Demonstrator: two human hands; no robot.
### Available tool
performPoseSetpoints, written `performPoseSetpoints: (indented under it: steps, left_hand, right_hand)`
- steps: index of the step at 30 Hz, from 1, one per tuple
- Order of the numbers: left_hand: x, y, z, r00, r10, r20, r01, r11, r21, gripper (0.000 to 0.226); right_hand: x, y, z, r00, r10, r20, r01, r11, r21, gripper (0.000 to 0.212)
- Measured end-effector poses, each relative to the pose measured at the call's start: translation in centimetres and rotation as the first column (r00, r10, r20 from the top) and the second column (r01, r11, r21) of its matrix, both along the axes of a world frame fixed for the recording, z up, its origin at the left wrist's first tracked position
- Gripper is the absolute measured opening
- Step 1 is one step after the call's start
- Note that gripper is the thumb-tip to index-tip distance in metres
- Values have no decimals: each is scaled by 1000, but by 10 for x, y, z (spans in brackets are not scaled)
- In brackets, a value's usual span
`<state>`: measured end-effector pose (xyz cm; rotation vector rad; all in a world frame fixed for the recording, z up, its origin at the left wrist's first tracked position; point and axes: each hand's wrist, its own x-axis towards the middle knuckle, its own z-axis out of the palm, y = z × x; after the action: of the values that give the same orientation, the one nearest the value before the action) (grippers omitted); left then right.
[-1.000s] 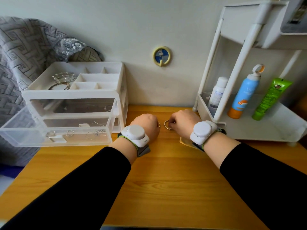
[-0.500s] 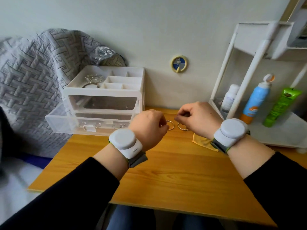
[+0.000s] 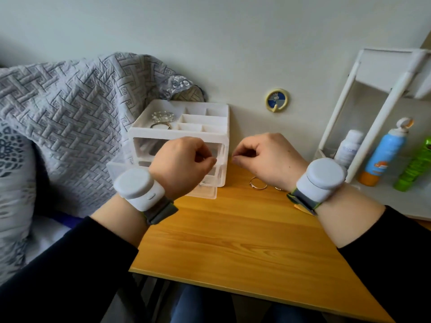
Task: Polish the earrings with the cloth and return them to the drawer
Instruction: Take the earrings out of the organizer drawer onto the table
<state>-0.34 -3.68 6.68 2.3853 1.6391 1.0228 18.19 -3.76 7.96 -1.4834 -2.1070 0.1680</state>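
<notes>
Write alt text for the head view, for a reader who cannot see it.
Two hands with curled fingers hover over a wooden table: the left hand in front of a white drawer organiser, the right hand above a gold hoop earring lying on the table. Whether either hand pinches anything cannot be seen.

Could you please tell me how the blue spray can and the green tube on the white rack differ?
The blue spray can is light blue with an orange base and white cap; the green tube is green all over. The can shows whole; the tube's top is cut off by the frame edge. Both sit on the white rack's lower shelf.
</notes>
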Motion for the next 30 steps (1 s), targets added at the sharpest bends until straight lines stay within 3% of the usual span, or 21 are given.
performPoseSetpoints:
  steps: [6,10,14,25,30]
  left_hand:
    - [-51,15,-3,995,45,-90,-51,997,-57,18]
    - [-78,18,-7,991,-19,-134,4,994,-113,26]
    - [-89,17,-10,982,-91,-164,65,986,-155,18]
    - [-98,20,-14,987,-149,-66,136,976,-170,11]
    - [-100,37,-4,995,-75,-61,62,979,-195,12]
  right_hand:
    - [-28,10,1,999,48,14,-48,999,-19,11]
    - [-45,18,0,998,58,36,-56,997,-47,11]
    - [-56,27,-2,995,76,72,-67,991,-118,12]
    - [-76,41,-3,955,134,266,-60,961,-270,10]
    - [-84,44,2,904,196,381,-75,948,-309,12]
